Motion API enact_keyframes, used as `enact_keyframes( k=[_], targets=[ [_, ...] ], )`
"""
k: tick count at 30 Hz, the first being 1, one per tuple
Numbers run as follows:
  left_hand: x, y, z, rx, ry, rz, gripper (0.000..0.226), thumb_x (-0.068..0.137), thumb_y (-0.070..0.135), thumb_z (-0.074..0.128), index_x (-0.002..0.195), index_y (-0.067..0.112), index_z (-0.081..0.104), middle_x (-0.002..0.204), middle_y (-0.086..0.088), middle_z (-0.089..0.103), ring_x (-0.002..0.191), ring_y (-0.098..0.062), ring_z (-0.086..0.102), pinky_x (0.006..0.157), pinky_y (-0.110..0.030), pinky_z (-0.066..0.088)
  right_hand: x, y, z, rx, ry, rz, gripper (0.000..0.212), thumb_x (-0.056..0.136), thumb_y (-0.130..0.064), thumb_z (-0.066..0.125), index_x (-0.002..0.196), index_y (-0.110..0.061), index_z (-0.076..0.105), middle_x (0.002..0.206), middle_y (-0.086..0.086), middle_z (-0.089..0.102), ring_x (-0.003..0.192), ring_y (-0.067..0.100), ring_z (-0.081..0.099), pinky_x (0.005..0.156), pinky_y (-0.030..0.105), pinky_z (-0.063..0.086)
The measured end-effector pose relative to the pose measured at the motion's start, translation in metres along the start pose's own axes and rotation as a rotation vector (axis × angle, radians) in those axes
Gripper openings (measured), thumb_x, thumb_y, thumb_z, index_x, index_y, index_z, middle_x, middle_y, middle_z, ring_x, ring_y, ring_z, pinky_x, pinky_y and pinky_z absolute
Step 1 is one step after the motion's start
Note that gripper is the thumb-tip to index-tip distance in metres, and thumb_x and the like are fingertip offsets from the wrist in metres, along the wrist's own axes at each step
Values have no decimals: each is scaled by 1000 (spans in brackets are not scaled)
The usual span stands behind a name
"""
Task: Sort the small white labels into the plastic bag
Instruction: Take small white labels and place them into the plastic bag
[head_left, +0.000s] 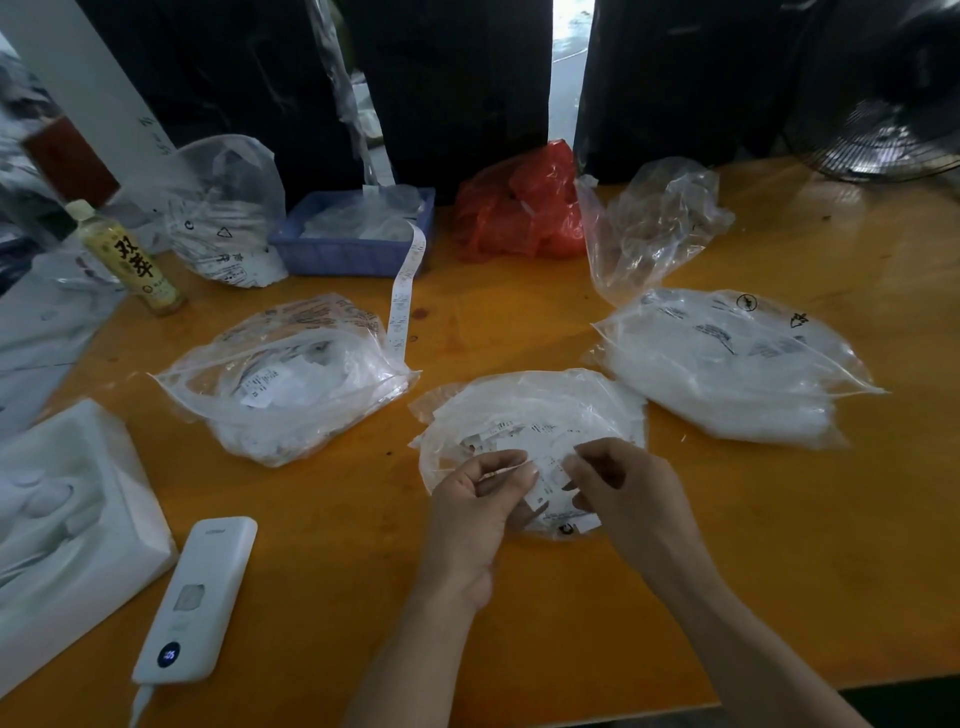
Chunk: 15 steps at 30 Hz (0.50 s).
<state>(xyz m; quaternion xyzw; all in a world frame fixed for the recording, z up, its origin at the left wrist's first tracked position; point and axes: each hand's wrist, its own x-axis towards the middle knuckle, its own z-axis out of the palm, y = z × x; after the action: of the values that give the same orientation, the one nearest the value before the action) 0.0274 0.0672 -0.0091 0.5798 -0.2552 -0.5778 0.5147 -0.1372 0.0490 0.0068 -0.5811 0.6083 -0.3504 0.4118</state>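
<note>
A clear plastic bag (524, 410) holding small white labels (540, 441) lies flat on the orange table in front of me. My left hand (475, 499) pinches the bag's near edge between thumb and fingers. My right hand (623, 488) is beside it, fingers closed on a white label at the bag's mouth. A second open bag of labels (291, 384) lies to the left, and a fuller bag (727, 364) to the right.
A white power bank (200, 597) and a white foam tray (62, 519) sit at the near left. A bottle (130, 260), a blue basket (353, 234) with a label strip (405, 291), a red bag (519, 208) and an empty clear bag (654, 223) line the back. A fan (883, 130) stands far right.
</note>
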Motion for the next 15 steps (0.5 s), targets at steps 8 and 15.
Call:
enact_keyframes(
  k=[8,15],
  targets=[
    [-2,2,4,-103,8,-38,25,67,27,89,92,25,86,118,-2,79,103,-24,78,74,-34,65,0,1,6,84,6,-6,8,93,-32,71,101,-31,74,85,-17,73,80,5,69,71,27,60],
    [-6,5,3,-92,22,-20,13,80,22,86,93,24,87,127,7,71,111,-20,72,81,-33,65,-3,-3,9,8,-73,-92,7,88,-37,75,92,-32,71,85,-23,70,77,0,66,60,16,53]
  ],
)
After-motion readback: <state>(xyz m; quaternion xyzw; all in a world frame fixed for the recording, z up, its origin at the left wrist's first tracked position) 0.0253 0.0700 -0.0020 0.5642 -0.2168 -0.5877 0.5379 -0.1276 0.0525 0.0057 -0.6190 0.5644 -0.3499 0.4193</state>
